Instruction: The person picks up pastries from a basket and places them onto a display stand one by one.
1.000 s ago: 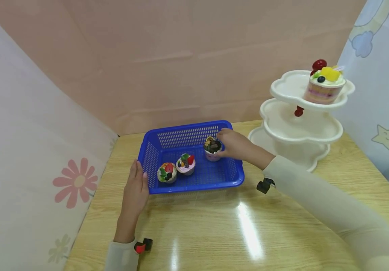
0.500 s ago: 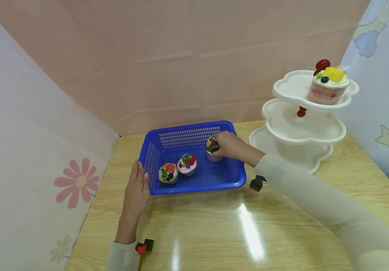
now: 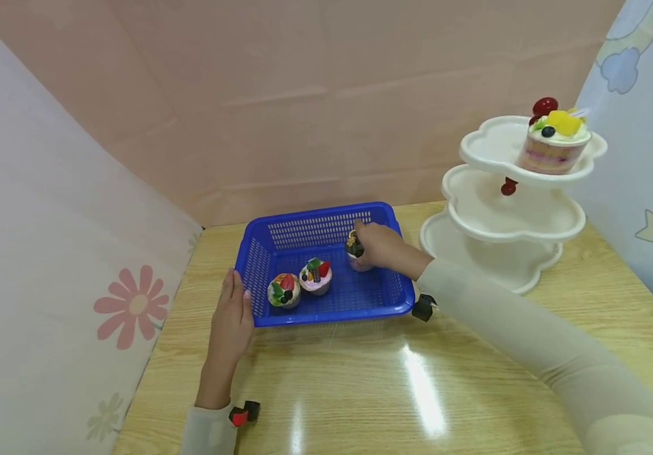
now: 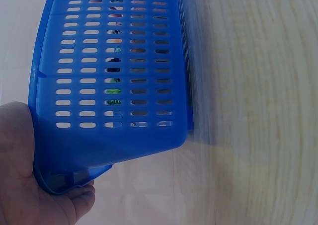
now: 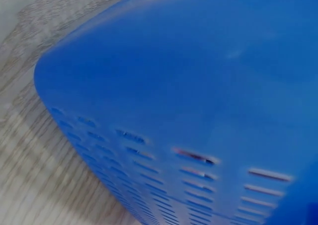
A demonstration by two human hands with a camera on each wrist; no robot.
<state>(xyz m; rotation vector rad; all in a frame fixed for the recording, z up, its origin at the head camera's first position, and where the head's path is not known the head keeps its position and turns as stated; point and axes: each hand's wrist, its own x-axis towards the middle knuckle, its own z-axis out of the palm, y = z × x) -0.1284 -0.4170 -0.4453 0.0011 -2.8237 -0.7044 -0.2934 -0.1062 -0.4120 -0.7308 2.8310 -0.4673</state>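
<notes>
So here's what we're looking at: the right hand [image 3: 380,245] is down inside the blue perforated plastic basket [image 3: 281,243], centre of the head view, with its fingers curled round the small chocolate-topped cupcake in a pink cup [image 3: 356,253]. The cupcake sits on the basket floor near the far right corner, directly under and just left of that hand, so the relation that matters is pretty much straight up and down. It stands upright, long axis vertical, and the right hand is the nearer one by a mile.

The left hand [image 3: 232,319] is at the lower left of the basket, palm against the near-left corner with the fingers lying fairly straight along the wall. The left wrist view shows the palm cupping that corner [image 4: 54,178]. The right wrist view is just blurred blue wall, no help to us.

Two more fruit-topped cupcakes [image 3: 283,291] [image 3: 316,277] sit side by side left of the held one. A cream three-tier plastic stand [image 3: 511,218] at the right carries a layered dessert cup [image 3: 554,142] on top.

Versus a second ago: the right hand has slid further over the cupcake, hiding more of its top. The left hand hasn't budged.
</notes>
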